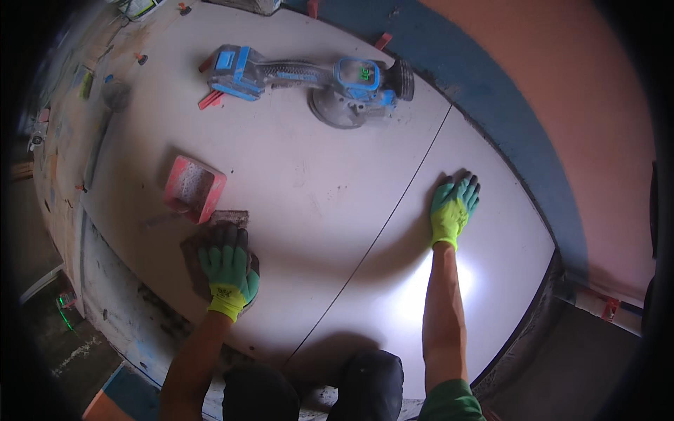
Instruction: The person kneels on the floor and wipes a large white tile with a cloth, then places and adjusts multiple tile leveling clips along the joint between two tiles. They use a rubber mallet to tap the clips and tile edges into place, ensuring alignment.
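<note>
Both hands wear green gloves with yellow cuffs and dark fingertips. My left hand [228, 265] presses down on a dark brown cloth [230, 217] on the pale floor tile; its fingers lie close together over the cloth, and most of the cloth is hidden under the palm. Just beyond it stands a red, box-shaped tray [216, 191] with a greyish inside. To the right, across a dark joint, my right hand [453, 207] rests flat on another tile with fingers stretched out, holding nothing.
A blue and black cordless angle grinder [295, 72] lies farther off on the tile, with red wedges [209, 99] by its battery. Orange levelling clips [141, 59] and a long-handled tool [98, 147] are at left. A blue and orange wall [540, 91] borders the right.
</note>
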A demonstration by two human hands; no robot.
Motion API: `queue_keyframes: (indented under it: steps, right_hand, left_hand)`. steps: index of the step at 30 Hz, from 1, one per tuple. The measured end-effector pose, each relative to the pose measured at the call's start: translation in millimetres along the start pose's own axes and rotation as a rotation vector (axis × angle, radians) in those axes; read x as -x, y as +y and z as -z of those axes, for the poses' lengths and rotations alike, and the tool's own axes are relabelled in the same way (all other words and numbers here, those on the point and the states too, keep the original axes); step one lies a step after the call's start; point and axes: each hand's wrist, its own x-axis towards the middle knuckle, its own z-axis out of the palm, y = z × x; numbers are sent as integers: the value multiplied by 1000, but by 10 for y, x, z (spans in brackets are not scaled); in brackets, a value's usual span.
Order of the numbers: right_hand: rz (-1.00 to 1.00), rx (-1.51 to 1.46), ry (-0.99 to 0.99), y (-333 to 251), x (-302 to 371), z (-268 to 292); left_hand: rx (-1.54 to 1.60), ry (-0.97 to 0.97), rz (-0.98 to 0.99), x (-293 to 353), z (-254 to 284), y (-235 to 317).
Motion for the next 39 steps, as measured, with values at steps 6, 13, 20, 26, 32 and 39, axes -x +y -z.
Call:
queue_keyframes:
  steps: [6,13,20,26,32,39]
  right_hand:
    - [-57,2,-136,-373,138,315]
    - [124,-117,-254,-1050,527,709]
    - [674,-828,-518,-3076,-18,1290]
    - [706,-455,-604,-4476,-331,749]
    - [592,-531,-582,-4316,-191,630]
    - [264,-928,-913,-2027,-446,1546]
  left_hand:
    - [30,11,-8,-10,22,23]
    - [77,45,-18,51,7,9]
    - [143,61,23,-62,154,39]
    - [190,107,66,-97,157,47]
    - [213,87,32,-79,137,24]
    - [171,53,23,-71,132,31]
